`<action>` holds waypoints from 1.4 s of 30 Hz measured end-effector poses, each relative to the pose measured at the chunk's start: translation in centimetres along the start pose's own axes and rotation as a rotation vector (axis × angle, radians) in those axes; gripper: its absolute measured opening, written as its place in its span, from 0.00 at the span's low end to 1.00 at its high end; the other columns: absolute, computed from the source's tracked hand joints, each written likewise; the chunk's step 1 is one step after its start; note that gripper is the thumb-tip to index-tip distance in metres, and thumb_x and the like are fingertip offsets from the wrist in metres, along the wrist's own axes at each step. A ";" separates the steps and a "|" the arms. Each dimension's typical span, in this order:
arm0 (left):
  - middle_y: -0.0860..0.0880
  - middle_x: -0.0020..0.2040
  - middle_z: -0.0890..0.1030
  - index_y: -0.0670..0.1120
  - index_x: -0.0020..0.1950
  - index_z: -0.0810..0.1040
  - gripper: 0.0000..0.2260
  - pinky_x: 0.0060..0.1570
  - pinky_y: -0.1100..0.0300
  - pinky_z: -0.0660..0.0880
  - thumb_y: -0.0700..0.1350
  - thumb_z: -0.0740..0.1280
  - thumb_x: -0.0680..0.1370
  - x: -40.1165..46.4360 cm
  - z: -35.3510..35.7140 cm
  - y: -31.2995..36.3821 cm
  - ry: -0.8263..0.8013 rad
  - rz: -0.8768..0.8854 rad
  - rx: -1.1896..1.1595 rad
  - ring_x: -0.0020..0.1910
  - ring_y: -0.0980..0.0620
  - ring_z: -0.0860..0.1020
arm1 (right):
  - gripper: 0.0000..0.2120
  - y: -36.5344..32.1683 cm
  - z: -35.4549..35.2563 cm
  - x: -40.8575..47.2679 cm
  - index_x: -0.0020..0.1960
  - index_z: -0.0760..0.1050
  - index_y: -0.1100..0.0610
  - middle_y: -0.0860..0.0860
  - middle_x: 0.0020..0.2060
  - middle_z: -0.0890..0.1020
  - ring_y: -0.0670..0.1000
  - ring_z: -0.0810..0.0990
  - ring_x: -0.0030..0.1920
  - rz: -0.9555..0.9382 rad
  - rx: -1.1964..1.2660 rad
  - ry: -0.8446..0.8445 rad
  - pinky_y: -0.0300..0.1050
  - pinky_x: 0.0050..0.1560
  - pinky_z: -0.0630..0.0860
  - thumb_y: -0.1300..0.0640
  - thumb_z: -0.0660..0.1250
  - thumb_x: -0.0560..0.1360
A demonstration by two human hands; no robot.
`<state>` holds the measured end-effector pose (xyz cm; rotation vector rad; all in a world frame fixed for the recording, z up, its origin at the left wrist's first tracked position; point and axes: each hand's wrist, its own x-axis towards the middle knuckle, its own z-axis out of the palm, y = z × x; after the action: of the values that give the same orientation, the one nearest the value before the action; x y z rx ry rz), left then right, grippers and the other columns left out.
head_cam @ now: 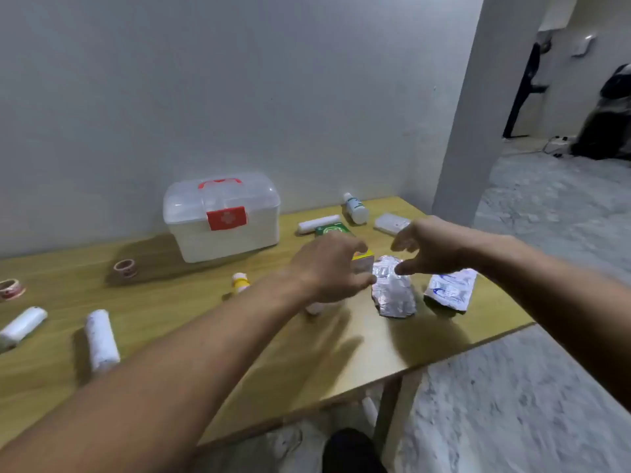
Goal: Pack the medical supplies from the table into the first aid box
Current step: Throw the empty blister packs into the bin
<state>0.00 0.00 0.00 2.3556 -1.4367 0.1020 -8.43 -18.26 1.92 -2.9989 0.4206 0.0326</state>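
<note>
The left hand (329, 269) reaches forward over the pale wooden table (307, 363), its fingers curled around a small yellow-topped cardboard box (362, 264); thumb below and fingertips above appear to touch it, so it looks grasped, though blur leaves the firmness of the hold unclear. Just beside it, the right hand (432, 249) hovers with fingers spread and bent, holding nothing, its thumb tip just above a crinkled silver foil blister strip (392, 290) that lies flat on the table directly under and between the two hands.

Beyond the right wrist, toward the table's near edge, lies a white sachet with blue printing (450, 291). Past the right hand's fingertips sit a flat white packet (391, 222) and a small white bottle with a green label (356, 208) lying on its side. Just beyond the left hand's knuckles are a green flat box (331, 230) and a white rolled bandage (319, 223).

Under the left wrist a white object shows only partly. To the left of that forearm stands a small white-and-yellow bottle (240, 281). Farther left and away from the hand, against the grey wall, stands the translucent white plastic first aid box with a red handle and red cross latch (222, 216), lid closed. Well left of the forearm lie two white gauze rolls (101, 339) (22, 326) and two rolls of reddish-printed tape (125, 268) (11, 289).
</note>
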 end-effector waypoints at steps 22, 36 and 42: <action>0.49 0.32 0.78 0.44 0.37 0.79 0.08 0.26 0.58 0.71 0.36 0.61 0.66 -6.2 12.7 14.4 0.142 0.493 -0.105 0.32 0.45 0.76 | 0.15 10.0 11.9 -24.1 0.46 0.82 0.56 0.54 0.35 0.83 0.57 0.81 0.34 0.066 0.205 0.536 0.50 0.33 0.77 0.53 0.58 0.74; 0.41 0.46 0.83 0.45 0.41 0.80 0.04 0.45 0.49 0.80 0.38 0.66 0.73 -11.4 28.4 18.5 -0.679 -0.037 -0.242 0.46 0.39 0.81 | 0.10 11.8 29.8 -30.6 0.49 0.78 0.56 0.57 0.42 0.82 0.60 0.80 0.47 0.794 0.524 0.117 0.44 0.40 0.68 0.57 0.72 0.68; 0.47 0.61 0.78 0.46 0.64 0.75 0.23 0.56 0.48 0.78 0.47 0.73 0.70 -11.5 29.5 17.6 -0.800 -0.040 -0.218 0.58 0.45 0.78 | 0.26 12.1 32.0 -30.8 0.61 0.73 0.54 0.49 0.43 0.79 0.52 0.80 0.47 0.833 0.583 -0.056 0.43 0.46 0.74 0.51 0.76 0.66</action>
<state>-24.65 -7.93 -25.29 2.3272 -1.5970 -1.0565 -41.58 -17.72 -30.06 -2.0760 1.3553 0.0520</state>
